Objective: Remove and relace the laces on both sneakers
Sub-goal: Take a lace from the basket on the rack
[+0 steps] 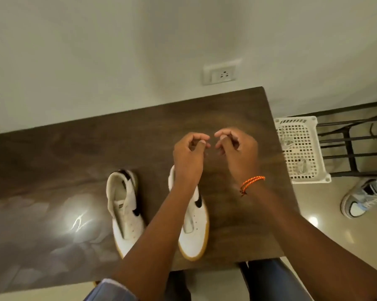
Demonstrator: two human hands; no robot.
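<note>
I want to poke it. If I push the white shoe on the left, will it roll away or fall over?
Probably neither. The left sneaker sits flat on its wide gum sole on the table, so it would likely slide, not roll. With no laces showing, its top may feel floppy.

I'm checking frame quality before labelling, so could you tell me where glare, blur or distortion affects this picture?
Head view: bright glare on the table left of the left sneaker; motion blur softens the left hand and right hand; wide-angle distortion bends the table edges; a smaller reflection on the floor.
</note>
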